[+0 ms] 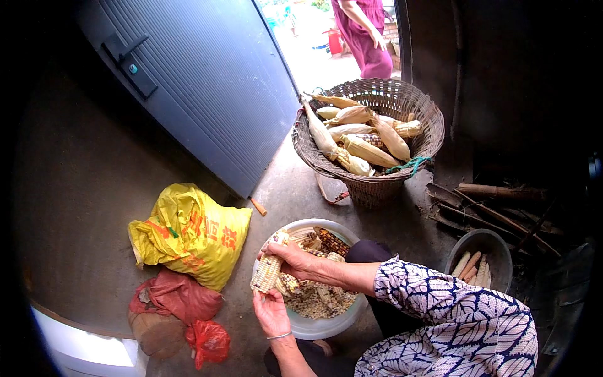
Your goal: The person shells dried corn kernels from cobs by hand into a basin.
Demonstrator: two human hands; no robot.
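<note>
A corn cob (267, 272) with mostly pale kernels is held slantwise over the left side of a round white basin (357, 315). My right hand (296, 260) grips it from above. The fingers of my left hand (272, 311), which wears a bracelet at the wrist, hold its lower end. Under my hands, the basin contains loose shelled kernels (320, 304) and several cobs, among them a dark multicoloured one (332, 241). Part of the basin's contents is hidden by my right hand and forearm.
A wicker basket (374, 191) of husked-over corn (370, 150) stands by the open grey door (202, 85). A dark bowl (502, 257) holds bare cobs near split wood (504, 191). Yellow sack (202, 235), red bags (209, 341) and a log (158, 333) lie left. Outside stands a person (365, 37).
</note>
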